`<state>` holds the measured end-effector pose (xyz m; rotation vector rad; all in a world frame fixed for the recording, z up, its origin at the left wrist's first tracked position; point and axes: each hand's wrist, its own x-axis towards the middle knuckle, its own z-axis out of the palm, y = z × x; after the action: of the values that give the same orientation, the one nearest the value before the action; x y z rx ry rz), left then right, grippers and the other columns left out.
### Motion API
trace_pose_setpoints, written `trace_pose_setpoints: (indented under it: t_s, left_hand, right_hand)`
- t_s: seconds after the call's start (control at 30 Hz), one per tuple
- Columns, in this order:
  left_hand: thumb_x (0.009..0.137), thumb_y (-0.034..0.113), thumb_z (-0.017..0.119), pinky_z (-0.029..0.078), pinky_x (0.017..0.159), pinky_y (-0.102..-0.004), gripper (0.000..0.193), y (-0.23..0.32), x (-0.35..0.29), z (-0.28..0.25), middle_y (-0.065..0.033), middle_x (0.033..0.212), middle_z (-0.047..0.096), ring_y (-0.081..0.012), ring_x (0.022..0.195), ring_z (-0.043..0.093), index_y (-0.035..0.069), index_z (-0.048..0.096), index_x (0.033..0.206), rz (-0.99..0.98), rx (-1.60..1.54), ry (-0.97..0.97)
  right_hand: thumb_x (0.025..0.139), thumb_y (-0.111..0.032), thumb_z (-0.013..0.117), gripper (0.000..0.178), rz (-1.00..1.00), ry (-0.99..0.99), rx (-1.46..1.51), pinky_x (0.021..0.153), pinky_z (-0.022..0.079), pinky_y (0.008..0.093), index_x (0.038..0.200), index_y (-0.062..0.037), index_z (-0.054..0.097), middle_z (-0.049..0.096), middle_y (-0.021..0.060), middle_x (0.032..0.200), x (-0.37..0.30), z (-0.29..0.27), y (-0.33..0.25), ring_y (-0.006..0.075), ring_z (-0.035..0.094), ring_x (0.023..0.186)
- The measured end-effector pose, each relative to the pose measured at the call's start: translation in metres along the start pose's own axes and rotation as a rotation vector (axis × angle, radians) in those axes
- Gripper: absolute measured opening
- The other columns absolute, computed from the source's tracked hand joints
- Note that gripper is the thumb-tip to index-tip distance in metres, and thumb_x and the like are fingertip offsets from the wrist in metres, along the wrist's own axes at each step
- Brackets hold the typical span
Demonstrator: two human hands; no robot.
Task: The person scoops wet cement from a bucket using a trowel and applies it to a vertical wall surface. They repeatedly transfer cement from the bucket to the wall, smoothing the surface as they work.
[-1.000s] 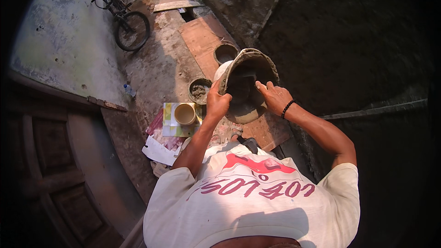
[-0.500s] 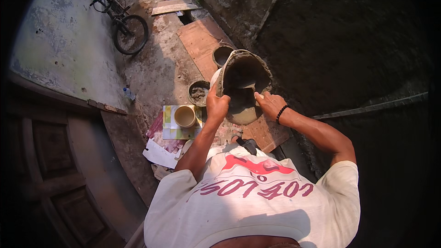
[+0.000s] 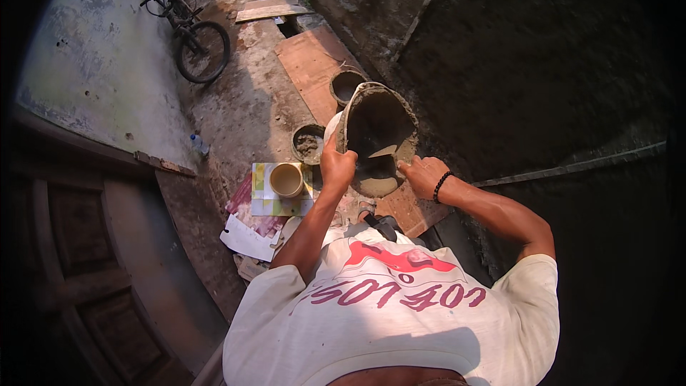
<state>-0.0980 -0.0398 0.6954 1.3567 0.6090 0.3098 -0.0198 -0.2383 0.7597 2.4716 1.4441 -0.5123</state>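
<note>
In front of me, a mortar-crusted bucket (image 3: 409, 109) is tipped with its mouth toward me. My left hand (image 3: 337, 169) grips its left rim, thumb over the edge. My right hand (image 3: 426, 177), with a dark beaded bracelet at the wrist, is closed at the bucket's lower right edge. It holds what looks like a trowel (image 3: 375, 166), its dark flat blade inside the mouth; the handle is mostly hidden by the fingers. Wet grey mortar (image 3: 379, 186) shows at the bucket's lower lip.
Beyond stand a dark bucket (image 3: 333, 87) and a pail of mortar (image 3: 294, 144). A tan tub (image 3: 286, 180) rests on a patterned sheet at left. Plywood (image 3: 311, 64) covers the ground. A bicycle (image 3: 203, 51) leans by the pale wall; a dark rough wall (image 3: 543, 78) rises at right.
My right hand has shifted slightly down and to the right along with the trowel. The tipped bucket has moved down a little, while my left hand stays on its rim.
</note>
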Motion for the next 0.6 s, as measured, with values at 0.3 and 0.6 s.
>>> trace_pose_setpoints:
  t_s: [0.3,0.6]
  left_hand:
    - [0.067,0.0,0.056,0.048,0.088,-0.0384,0.063,-0.016,0.004,0.007,-0.0181,0.111,0.062,-0.0344,0.098,0.063,0.008,0.057,0.129,0.096,0.196,0.029]
    - [0.067,0.002,0.058,0.048,0.087,-0.0426,0.063,-0.024,0.005,0.006,-0.0199,0.11,0.063,-0.0386,0.098,0.062,0.008,0.056,0.129,0.107,0.201,0.124]
  right_hand:
    - [0.087,-0.007,0.053,0.052,0.175,0.198,-0.107,0.058,0.054,0.0416,0.138,-0.0049,0.042,0.059,0.0231,0.09,0.026,0.017,0.01,0.034,0.066,0.073]
    - [0.085,-0.006,0.051,0.049,0.071,0.072,-0.044,0.061,0.054,0.0434,0.134,-0.0069,0.047,0.063,0.0218,0.085,-0.017,-0.03,0.003,0.0346,0.067,0.073]
